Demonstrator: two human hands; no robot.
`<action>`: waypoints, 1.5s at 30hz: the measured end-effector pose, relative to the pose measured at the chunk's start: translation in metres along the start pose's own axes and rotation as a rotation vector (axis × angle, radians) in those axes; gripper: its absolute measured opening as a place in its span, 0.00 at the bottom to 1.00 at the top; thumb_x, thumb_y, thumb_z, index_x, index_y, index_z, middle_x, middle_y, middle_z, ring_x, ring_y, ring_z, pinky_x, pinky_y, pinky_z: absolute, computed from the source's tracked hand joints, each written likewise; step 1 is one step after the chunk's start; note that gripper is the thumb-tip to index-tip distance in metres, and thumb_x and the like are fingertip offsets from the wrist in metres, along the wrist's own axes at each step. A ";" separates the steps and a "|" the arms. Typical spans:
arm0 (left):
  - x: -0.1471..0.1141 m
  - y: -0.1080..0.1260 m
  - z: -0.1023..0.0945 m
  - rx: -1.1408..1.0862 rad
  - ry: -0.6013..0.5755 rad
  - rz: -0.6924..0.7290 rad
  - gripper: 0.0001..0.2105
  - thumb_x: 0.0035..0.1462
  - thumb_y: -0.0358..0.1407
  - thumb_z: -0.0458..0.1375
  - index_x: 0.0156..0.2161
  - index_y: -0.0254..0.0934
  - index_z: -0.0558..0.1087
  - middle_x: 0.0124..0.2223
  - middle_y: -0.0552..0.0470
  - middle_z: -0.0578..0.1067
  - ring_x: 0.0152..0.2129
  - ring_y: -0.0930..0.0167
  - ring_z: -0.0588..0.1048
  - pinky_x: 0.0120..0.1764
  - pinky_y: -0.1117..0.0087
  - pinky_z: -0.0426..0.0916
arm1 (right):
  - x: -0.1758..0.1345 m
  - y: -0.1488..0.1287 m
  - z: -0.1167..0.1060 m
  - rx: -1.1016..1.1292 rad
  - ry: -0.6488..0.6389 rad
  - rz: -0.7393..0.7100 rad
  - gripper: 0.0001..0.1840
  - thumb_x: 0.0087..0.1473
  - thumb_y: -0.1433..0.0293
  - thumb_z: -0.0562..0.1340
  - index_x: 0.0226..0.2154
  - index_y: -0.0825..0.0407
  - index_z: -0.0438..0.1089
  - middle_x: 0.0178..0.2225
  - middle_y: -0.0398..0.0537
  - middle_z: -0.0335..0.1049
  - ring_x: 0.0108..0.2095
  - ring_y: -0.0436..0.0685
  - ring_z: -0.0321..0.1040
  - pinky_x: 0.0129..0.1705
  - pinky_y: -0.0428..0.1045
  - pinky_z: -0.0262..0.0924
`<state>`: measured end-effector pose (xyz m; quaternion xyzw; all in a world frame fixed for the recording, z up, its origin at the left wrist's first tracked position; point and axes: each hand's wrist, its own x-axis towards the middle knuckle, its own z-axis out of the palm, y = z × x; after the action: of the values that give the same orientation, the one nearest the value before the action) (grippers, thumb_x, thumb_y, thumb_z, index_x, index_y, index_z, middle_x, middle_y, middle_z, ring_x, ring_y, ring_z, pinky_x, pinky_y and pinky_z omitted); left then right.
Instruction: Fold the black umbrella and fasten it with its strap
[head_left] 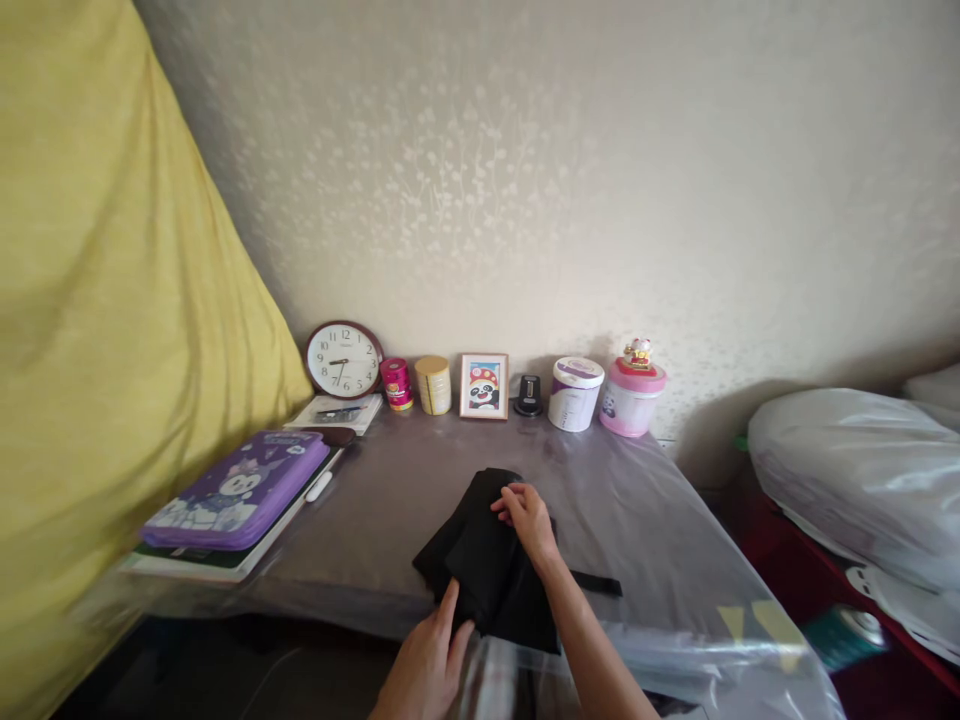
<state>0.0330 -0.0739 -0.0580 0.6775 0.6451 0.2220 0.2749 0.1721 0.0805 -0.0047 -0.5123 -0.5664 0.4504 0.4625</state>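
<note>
Loosely curled, the right hand (pixel 531 520) is over the upper right part of a folded black cloth (pixel 472 550), lower centre of the frame; whether it pinches any fabric I cannot tell. Below it, the left hand (pixel 429 655) has forefinger and thumb apart at the cloth's lower edge (any pinch there is hidden too). The cloth lies on the covered table (pixel 360 510), with a purple case (pixel 240 490) at left and a round clock (pixel 344 362) behind.

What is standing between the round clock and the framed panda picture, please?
In the head view, a pink can and then a yellow-lidded container stand between the clock and the framed picture.
</note>
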 end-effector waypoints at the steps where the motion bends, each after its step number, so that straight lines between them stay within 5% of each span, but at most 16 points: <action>1: 0.000 0.000 0.000 0.013 0.004 -0.008 0.29 0.60 0.40 0.37 0.61 0.22 0.49 0.54 0.34 0.66 0.48 0.61 0.69 0.48 0.63 0.62 | -0.003 0.001 0.001 -0.067 -0.022 -0.068 0.14 0.53 0.63 0.54 0.38 0.56 0.61 0.26 0.48 0.72 0.25 0.52 0.67 0.31 0.48 0.62; 7: -0.004 0.008 -0.005 -0.105 0.104 -0.039 0.32 0.61 0.39 0.40 0.63 0.27 0.28 0.43 0.40 0.75 0.35 0.68 0.76 0.39 0.71 0.66 | -0.027 0.003 0.005 -0.572 -0.083 -0.586 0.09 0.54 0.73 0.56 0.38 0.51 0.68 0.34 0.46 0.71 0.38 0.54 0.64 0.42 0.50 0.58; 11: -0.003 0.007 -0.004 -0.097 0.099 0.064 0.29 0.61 0.36 0.40 0.64 0.37 0.34 0.51 0.44 0.71 0.40 0.70 0.74 0.42 0.73 0.65 | -0.040 0.002 0.005 -0.725 -0.080 -0.753 0.09 0.56 0.73 0.55 0.34 0.51 0.71 0.39 0.47 0.70 0.40 0.55 0.62 0.45 0.51 0.56; 14: 0.000 0.003 -0.001 -0.064 0.055 0.112 0.26 0.61 0.36 0.38 0.64 0.40 0.43 0.54 0.46 0.68 0.46 0.70 0.71 0.47 0.71 0.63 | -0.054 0.002 -0.001 -0.730 -0.129 -0.812 0.11 0.58 0.72 0.53 0.36 0.50 0.71 0.41 0.48 0.69 0.42 0.54 0.62 0.46 0.51 0.57; 18: 0.002 -0.001 0.001 -0.076 0.035 0.101 0.26 0.61 0.37 0.37 0.64 0.37 0.44 0.55 0.45 0.67 0.48 0.68 0.70 0.50 0.69 0.62 | -0.063 0.007 -0.010 -0.682 -0.176 -0.829 0.13 0.59 0.71 0.51 0.40 0.50 0.70 0.41 0.50 0.67 0.42 0.53 0.63 0.47 0.51 0.58; 26: 0.001 -0.002 0.001 -0.056 0.038 0.082 0.26 0.61 0.37 0.36 0.64 0.33 0.45 0.51 0.41 0.71 0.45 0.65 0.72 0.50 0.65 0.62 | 0.029 0.011 -0.023 -0.838 -0.024 -0.792 0.14 0.59 0.71 0.51 0.41 0.52 0.71 0.43 0.50 0.68 0.43 0.56 0.61 0.46 0.52 0.58; 30: 0.002 -0.001 0.001 -0.059 0.045 0.081 0.27 0.60 0.37 0.36 0.64 0.33 0.45 0.49 0.40 0.72 0.44 0.65 0.72 0.50 0.65 0.62 | 0.031 -0.004 -0.025 -0.843 0.100 -0.745 0.13 0.59 0.72 0.52 0.40 0.54 0.71 0.43 0.52 0.68 0.43 0.56 0.61 0.47 0.52 0.56; 35: 0.002 -0.003 0.002 -0.097 0.061 0.101 0.26 0.60 0.37 0.37 0.64 0.33 0.45 0.52 0.41 0.70 0.44 0.66 0.72 0.48 0.67 0.64 | -0.010 -0.004 -0.012 -0.789 -0.193 -0.926 0.13 0.59 0.69 0.52 0.38 0.50 0.71 0.43 0.48 0.68 0.44 0.54 0.61 0.49 0.52 0.54; 37: 0.001 -0.003 0.002 -0.097 0.064 0.095 0.26 0.61 0.38 0.37 0.64 0.34 0.45 0.52 0.42 0.70 0.45 0.66 0.72 0.48 0.67 0.64 | -0.007 0.003 -0.010 -0.813 -0.197 -0.910 0.13 0.59 0.69 0.51 0.38 0.49 0.71 0.44 0.47 0.69 0.44 0.54 0.61 0.48 0.52 0.55; 40: -0.001 0.000 0.000 -0.082 0.066 0.065 0.26 0.61 0.38 0.37 0.64 0.35 0.45 0.50 0.42 0.71 0.44 0.67 0.72 0.48 0.68 0.63 | 0.016 0.013 -0.021 -0.805 0.007 -0.774 0.14 0.58 0.72 0.51 0.41 0.52 0.71 0.47 0.51 0.68 0.46 0.56 0.62 0.49 0.54 0.55; 42: -0.003 0.003 -0.001 -0.082 0.068 0.051 0.26 0.61 0.38 0.37 0.64 0.35 0.44 0.50 0.42 0.71 0.46 0.67 0.71 0.48 0.69 0.64 | 0.029 0.017 -0.038 -0.737 0.172 -0.613 0.15 0.55 0.72 0.52 0.41 0.56 0.70 0.45 0.54 0.68 0.46 0.58 0.63 0.51 0.55 0.54; 45: -0.005 0.006 -0.003 -0.073 0.069 0.036 0.26 0.62 0.39 0.37 0.64 0.36 0.43 0.49 0.43 0.72 0.46 0.67 0.71 0.47 0.70 0.64 | 0.028 0.023 -0.071 -0.570 0.245 -0.278 0.16 0.54 0.69 0.52 0.41 0.56 0.70 0.40 0.53 0.71 0.42 0.57 0.67 0.47 0.52 0.58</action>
<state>0.0350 -0.0786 -0.0514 0.6704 0.6334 0.2734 0.2730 0.2448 0.1125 -0.0136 -0.5892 -0.6741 0.1417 0.4223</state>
